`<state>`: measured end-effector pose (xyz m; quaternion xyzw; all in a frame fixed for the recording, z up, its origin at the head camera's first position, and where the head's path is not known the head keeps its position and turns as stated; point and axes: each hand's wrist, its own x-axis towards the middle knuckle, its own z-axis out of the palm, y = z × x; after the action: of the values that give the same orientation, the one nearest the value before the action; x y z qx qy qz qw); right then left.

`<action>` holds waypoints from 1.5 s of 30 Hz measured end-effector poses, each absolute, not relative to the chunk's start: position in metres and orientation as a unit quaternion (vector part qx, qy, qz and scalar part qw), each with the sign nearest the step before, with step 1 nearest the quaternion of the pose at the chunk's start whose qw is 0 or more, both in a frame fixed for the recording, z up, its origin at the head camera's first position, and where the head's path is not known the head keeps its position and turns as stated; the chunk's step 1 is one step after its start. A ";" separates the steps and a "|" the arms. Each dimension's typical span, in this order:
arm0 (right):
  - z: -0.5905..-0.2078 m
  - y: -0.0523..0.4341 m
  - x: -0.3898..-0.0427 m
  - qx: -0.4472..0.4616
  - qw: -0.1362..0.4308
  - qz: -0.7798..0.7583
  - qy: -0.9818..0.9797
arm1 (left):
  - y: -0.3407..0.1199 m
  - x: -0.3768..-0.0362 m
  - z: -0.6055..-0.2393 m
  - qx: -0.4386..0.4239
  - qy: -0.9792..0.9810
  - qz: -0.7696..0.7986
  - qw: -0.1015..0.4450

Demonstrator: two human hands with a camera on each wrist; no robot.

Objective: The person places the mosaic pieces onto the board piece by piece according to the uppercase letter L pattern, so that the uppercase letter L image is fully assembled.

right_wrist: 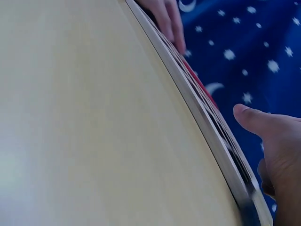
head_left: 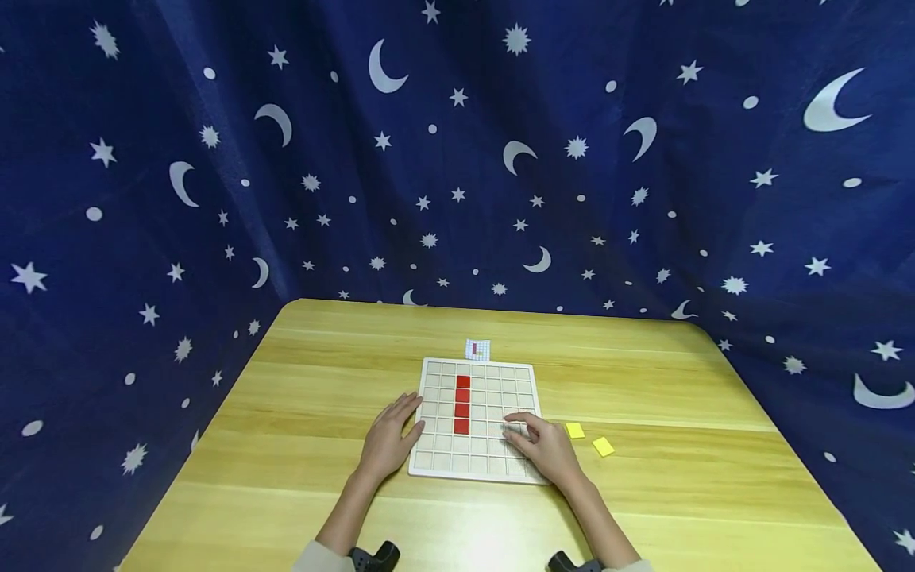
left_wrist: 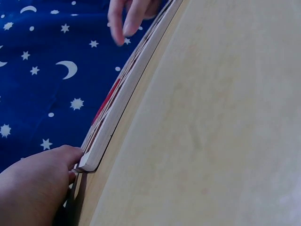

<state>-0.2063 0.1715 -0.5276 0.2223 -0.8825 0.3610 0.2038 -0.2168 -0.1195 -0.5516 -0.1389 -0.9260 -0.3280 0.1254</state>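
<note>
Resting flat, both hands [head_left: 389, 441] touch the square gridded wooden board [head_left: 515, 380].

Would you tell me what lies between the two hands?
In the head view, the grid board with its column of red tiles lies between the left hand and right hand.

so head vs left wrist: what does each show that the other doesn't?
Head only: the red tiles as a column of four on the grid, two yellow tiles on the table, a small pattern card.
Left wrist only: the grid board's side edge, the left hand's fingertip against its corner.
Both: board, left hand, right hand, starry curtain.
</note>
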 end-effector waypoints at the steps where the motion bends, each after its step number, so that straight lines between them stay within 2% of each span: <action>1: -0.527 0.179 -0.205 0.215 0.207 0.360 -0.884 | -0.119 -0.217 -0.552 -0.140 -0.926 -0.327 0.125; 10: -0.533 0.246 -0.195 0.135 0.183 0.316 -0.921 | -0.119 -0.217 -0.552 -0.148 -0.924 -0.328 0.128; 17: -0.531 0.276 -0.195 0.137 0.192 0.282 -0.930 | -0.120 -0.217 -0.550 -0.143 -0.925 -0.328 0.129; 24: -0.531 0.283 -0.200 0.131 0.129 0.271 -0.945 | -0.120 -0.217 -0.549 -0.145 -0.926 -0.324 0.127; 28: -0.530 0.284 -0.203 0.130 0.113 0.262 -0.949 | -0.120 -0.217 -0.550 -0.142 -0.926 -0.326 0.123; 38: -0.529 0.283 -0.204 0.128 0.126 0.261 -0.948 | -0.120 -0.217 -0.551 -0.152 -0.922 -0.326 0.142; 45: -0.533 0.282 -0.204 0.124 0.160 0.270 -0.941 | -0.119 -0.216 -0.550 -0.149 -0.923 -0.325 0.141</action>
<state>-0.2037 0.2822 -0.5327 0.1241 -0.9412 0.2705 0.1599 -0.2160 -0.1194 -0.5503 -0.1494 -0.9229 -0.3254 0.1414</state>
